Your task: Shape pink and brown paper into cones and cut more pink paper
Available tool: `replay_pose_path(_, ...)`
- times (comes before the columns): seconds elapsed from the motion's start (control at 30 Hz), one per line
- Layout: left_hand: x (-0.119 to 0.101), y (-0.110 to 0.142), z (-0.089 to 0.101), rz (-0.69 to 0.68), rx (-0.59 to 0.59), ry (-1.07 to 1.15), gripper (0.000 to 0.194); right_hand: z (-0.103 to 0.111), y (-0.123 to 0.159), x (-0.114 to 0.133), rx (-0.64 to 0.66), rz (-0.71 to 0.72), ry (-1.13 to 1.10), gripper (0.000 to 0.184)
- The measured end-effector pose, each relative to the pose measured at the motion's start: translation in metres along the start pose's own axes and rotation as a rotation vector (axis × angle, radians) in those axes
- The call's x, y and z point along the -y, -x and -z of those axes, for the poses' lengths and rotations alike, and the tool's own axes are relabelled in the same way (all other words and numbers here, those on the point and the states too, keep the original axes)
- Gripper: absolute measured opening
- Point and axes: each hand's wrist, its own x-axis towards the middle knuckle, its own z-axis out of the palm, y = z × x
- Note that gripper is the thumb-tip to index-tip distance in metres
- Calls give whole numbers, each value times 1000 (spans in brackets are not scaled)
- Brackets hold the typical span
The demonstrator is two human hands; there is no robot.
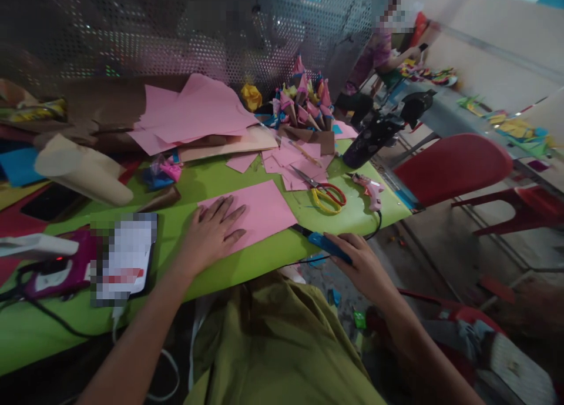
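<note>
A pink sheet of paper (264, 208) lies on the green table (247, 271) in front of me. My left hand (214, 231) rests flat on its left part with the fingers spread. In my right hand (359, 258) is a blue box cutter (328, 244), gripped by its handle. Its dark blade reaches the sheet's lower right corner; whether it touches the paper I cannot tell. Beyond the sheet lie scissors (328, 197) with red and yellow handles, and a pink glue gun (371, 191) to their right.
Cut pink pieces (293, 161) and large pink sheets (198, 111) lie farther back, near a pile of paper cones (304, 102). A dark bottle (368, 140) stands at the right edge. At left are a phone (127, 255) and a power strip (64, 267). Another person (374, 52) sits beyond.
</note>
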Motion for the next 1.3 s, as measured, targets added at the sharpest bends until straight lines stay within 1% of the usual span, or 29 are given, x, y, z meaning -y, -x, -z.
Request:
replay_pose_path(0.17,-3,0,2,5,25,35,55,-12,-10,21,42,62,26,45)
replay_pose_path(0.33,-6,0,5,32,78,37,54,-27,-16,55,118,188,6,45)
replay_pose_path(0.43,-6,0,4,43,106,58,54,-37,-18,75,165,252,-24,49)
replay_pose_path(0.53,-6,0,2,41,110,75,55,-45,-20,90,172,300,-27,54)
replay_pose_path(0.6,-5,0,-1,38,101,84,56,-48,-21,96,164,331,-33,56)
replay_pose_path(0.77,-4,1,-4,33,78,111,59,-48,-22,98,165,338,-57,53)
replay_pose_path(0.97,-3,0,-5,33,85,137,59,-48,-25,99,183,361,-87,48)
replay_pose_path(1.07,-3,0,-6,32,85,154,58,-45,-24,98,243,374,-124,48)
replay_pose_path(1.13,-3,1,-5,26,77,155,58,-39,-24,94,308,371,-175,49)
replay_pose_path(1.2,-2,2,-4,20,56,153,58,-29,-28,87,338,358,-235,48)
replay_pose_path(1.23,-1,3,-3,22,48,154,58,-23,-32,82,327,350,-258,47)
replay_pose_path(1.3,3,1,0,21,35,171,57,-9,-46,71,250,340,-267,45)
